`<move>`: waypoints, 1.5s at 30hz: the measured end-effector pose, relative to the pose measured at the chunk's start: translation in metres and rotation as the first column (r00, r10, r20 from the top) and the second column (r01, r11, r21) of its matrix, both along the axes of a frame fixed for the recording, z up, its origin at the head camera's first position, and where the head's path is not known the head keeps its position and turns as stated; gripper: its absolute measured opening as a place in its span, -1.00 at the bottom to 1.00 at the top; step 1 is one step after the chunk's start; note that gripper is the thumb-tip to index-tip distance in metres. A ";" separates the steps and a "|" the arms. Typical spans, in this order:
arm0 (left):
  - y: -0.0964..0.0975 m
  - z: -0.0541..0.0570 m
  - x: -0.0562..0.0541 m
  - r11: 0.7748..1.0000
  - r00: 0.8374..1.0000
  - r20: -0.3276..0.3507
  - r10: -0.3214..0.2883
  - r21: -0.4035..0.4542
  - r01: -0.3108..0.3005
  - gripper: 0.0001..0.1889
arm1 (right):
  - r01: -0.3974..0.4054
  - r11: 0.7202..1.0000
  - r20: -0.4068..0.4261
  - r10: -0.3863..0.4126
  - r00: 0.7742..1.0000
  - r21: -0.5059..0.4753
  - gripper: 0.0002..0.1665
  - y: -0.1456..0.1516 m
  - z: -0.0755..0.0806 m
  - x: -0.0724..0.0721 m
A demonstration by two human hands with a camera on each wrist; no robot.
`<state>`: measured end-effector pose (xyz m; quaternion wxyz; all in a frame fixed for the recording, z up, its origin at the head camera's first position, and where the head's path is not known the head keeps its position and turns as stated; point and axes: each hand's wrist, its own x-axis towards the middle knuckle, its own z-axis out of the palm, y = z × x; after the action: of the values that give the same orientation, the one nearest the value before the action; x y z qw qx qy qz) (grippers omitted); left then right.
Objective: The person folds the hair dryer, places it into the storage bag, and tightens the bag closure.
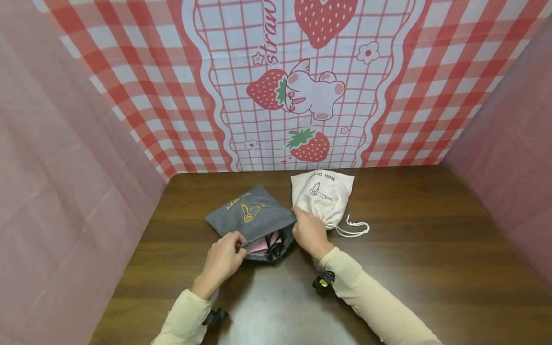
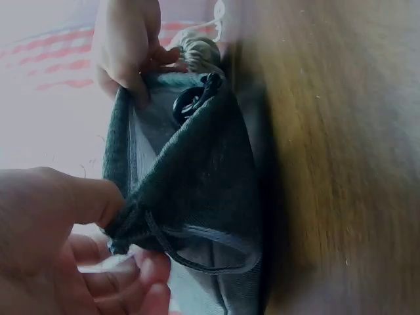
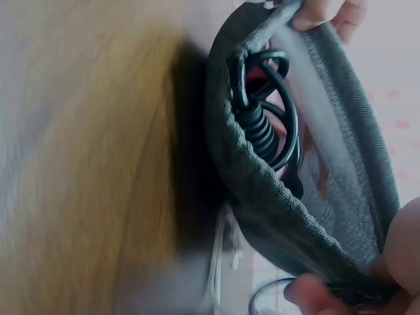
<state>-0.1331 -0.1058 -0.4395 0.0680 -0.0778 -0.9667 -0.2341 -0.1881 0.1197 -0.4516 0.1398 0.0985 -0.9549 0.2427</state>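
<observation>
A grey drawstring bag (image 1: pixel 252 211) with a yellow hair dryer print lies on the table, its mouth spread toward the near edge. My left hand (image 1: pixel 222 258) pinches the left corner of that mouth between thumb and fingers. At the opposite corner, my right hand (image 1: pixel 309 233) grips the rim. Inside the opening show a pink object (image 1: pixel 258 245), mostly hidden by the cloth, and a coiled black cord (image 3: pixel 262 134) with a ribbed sleeve. In the left wrist view a dark drawstring loop (image 2: pixel 210 270) hangs by the left fingers.
Just behind my right hand lies a cream drawstring bag (image 1: pixel 321 196) with a hair dryer print, gathered at its neck, its white string (image 1: pixel 355 234) trailing right. The brown wooden table (image 1: pixel 409 268) meets a strawberry-print curtain (image 1: pixel 310 96) at the back and pink cloth (image 1: pixel 64 167) at the sides.
</observation>
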 end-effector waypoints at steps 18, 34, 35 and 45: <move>-0.020 -0.006 -0.003 0.818 0.910 0.399 -0.114 0.557 -0.141 -0.90 | -0.183 0.968 0.214 0.218 0.952 -0.173 -0.63 0.016 0.004 0.000; -0.050 -0.001 -0.005 0.882 0.882 0.361 -0.303 0.457 0.115 -0.72 | -0.262 0.905 0.316 0.370 0.874 -0.334 -0.64 0.028 0.000 -0.002; -0.053 0.000 -0.004 0.890 0.884 0.354 -0.305 0.436 0.132 -0.73 | -0.272 0.903 0.316 0.379 0.870 -0.333 -0.62 0.029 0.000 -0.002; -0.071 0.004 -0.003 0.907 0.858 0.341 -0.385 0.314 0.282 -0.76 | -0.435 0.885 0.346 0.466 0.814 -0.168 -0.77 0.047 0.009 0.001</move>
<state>-0.1360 -0.1767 -0.4353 -0.1613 -0.1871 -0.8937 -0.3745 -0.1870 0.1670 -0.4426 -0.1037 0.2676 -0.9023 0.3217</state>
